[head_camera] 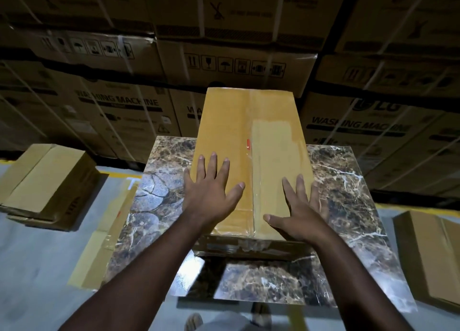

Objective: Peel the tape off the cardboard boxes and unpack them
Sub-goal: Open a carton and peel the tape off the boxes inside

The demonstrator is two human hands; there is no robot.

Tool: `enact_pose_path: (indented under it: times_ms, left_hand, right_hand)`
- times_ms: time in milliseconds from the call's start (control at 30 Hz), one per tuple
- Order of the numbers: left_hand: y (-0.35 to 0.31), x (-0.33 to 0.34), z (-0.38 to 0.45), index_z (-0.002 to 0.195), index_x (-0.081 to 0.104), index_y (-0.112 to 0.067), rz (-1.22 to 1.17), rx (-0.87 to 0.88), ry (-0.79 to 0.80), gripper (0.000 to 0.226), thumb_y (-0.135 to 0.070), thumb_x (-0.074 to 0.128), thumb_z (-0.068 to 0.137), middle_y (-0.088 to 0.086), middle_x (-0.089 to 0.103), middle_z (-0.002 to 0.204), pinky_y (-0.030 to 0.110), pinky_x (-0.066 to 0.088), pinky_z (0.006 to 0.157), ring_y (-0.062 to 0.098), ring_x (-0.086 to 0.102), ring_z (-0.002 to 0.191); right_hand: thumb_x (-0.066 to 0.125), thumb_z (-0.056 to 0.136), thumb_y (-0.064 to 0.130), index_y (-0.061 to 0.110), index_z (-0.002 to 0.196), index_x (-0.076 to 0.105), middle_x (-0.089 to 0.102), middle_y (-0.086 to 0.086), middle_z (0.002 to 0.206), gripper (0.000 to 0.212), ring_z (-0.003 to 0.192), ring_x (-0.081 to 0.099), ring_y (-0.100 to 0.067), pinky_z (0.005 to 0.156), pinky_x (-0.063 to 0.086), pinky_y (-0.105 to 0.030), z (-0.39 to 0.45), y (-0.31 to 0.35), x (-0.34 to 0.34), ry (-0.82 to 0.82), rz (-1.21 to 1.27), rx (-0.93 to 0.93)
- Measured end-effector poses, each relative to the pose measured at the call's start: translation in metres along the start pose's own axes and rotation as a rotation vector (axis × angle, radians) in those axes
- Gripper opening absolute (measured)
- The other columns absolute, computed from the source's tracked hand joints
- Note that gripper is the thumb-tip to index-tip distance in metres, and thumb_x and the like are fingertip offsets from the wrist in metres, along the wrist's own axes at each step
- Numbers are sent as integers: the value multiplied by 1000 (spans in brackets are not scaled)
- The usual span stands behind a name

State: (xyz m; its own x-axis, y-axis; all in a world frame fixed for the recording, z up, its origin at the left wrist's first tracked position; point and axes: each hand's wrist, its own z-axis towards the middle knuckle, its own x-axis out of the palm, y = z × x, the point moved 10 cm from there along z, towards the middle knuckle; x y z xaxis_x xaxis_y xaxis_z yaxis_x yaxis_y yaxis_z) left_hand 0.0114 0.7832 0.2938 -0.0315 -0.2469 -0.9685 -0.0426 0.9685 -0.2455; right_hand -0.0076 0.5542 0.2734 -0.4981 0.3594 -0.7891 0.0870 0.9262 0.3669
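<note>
A tall brown cardboard box (236, 131) lies flat on a marble-patterned table (348, 206), its long side running away from me. Clear tape (251, 176) runs along its centre seam, with a small red mark beside it. My left hand (211, 191) lies flat on the box's near left part, fingers spread and straight. On the near right part my right hand (298, 211) also rests with fingers spread, its outer fingers over the box's right edge. Neither hand holds anything.
Stacked washing-machine cartons (119, 102) form a wall behind the table. A closed cardboard box (49, 184) sits on the floor at left, another box (433, 253) at right. A flattened piece of cardboard (104, 238) lies against the table's left side. My feet show below the table.
</note>
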Motion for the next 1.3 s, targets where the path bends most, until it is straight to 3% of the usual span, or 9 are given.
enact_pose_path:
  times_ms: [67, 200, 333, 433, 567, 733, 833, 1100, 1300]
  left_hand:
    - [-18, -4, -4, 162, 16, -38, 16, 162, -7, 76, -78, 19, 97, -5, -3, 172, 66, -5, 122, 25, -10, 158]
    - [-68, 7, -32, 155, 41, -34, -122, 659, 130, 64, -68, 39, 101, -8, 21, 170, 55, 7, 127, 11, 7, 158]
    - [-86, 27, -49, 158, 37, -29, -92, 811, 209, 80, -74, 50, 93, -8, 19, 171, 46, -1, 129, 8, 2, 158]
    - [-89, 28, -54, 161, 31, -23, -55, 834, 205, 90, -73, 57, 90, -6, 17, 171, 44, -2, 129, 9, 4, 158]
    - [-87, 11, -58, 154, 46, -18, -147, 827, 101, 77, -61, 63, 91, -3, 37, 164, 46, 10, 129, 11, 24, 154]
    - [-76, -5, -46, 140, 62, -11, -370, 780, 146, 44, -30, 57, 100, 2, 56, 149, 42, 30, 122, 13, 43, 142]
    - [-74, -5, -41, 137, 65, -9, -328, 779, 94, 44, -13, 51, 95, 6, 59, 146, 41, 40, 116, 21, 47, 140]
    - [-73, 9, -40, 144, 60, -18, -252, 761, 115, 53, -14, 48, 92, 3, 47, 158, 32, 23, 118, 22, 33, 151]
    - [-77, 10, -38, 135, 68, -19, -245, 793, 109, 40, -20, 53, 98, 2, 59, 147, 43, 39, 115, 21, 46, 141]
  right_hand:
    - [67, 87, 67, 48, 159, -15, -45, 14, 158, 111, 143, -47, -21, 121, -20, -55, 1, 2, -1, 0, 5, 39]
    - [70, 86, 64, 45, 160, -15, -42, 13, 161, 115, 147, -43, -22, 120, -19, -55, 1, 3, 0, -33, -6, 88]
    - [77, 81, 50, 37, 162, -16, -40, 10, 163, 123, 149, -39, -23, 122, -18, -56, 4, 2, -2, -78, -11, 157]
    - [77, 81, 53, 36, 162, -15, -39, 10, 163, 125, 149, -39, -24, 123, -14, -58, -1, 0, -1, -72, 5, 156]
    - [71, 77, 73, 41, 161, -17, -40, 15, 162, 125, 148, -40, -20, 122, -11, -61, -8, -7, -1, -19, 11, 119]
    - [72, 83, 66, 39, 160, -20, -43, 13, 160, 122, 148, -42, -24, 120, -11, -64, -5, 0, 1, -13, 63, 198]
    - [71, 85, 63, 39, 160, -19, -43, 12, 160, 120, 147, -42, -24, 122, -11, -63, -1, 0, 3, -9, 66, 221]
    - [74, 85, 60, 38, 160, -21, -45, 7, 160, 123, 148, -41, -28, 122, -10, -62, 8, 1, 4, -51, -1, 269]
    - [78, 83, 54, 36, 159, -23, -45, 4, 161, 128, 148, -40, -32, 121, -9, -64, 15, 4, 2, -95, -40, 270]
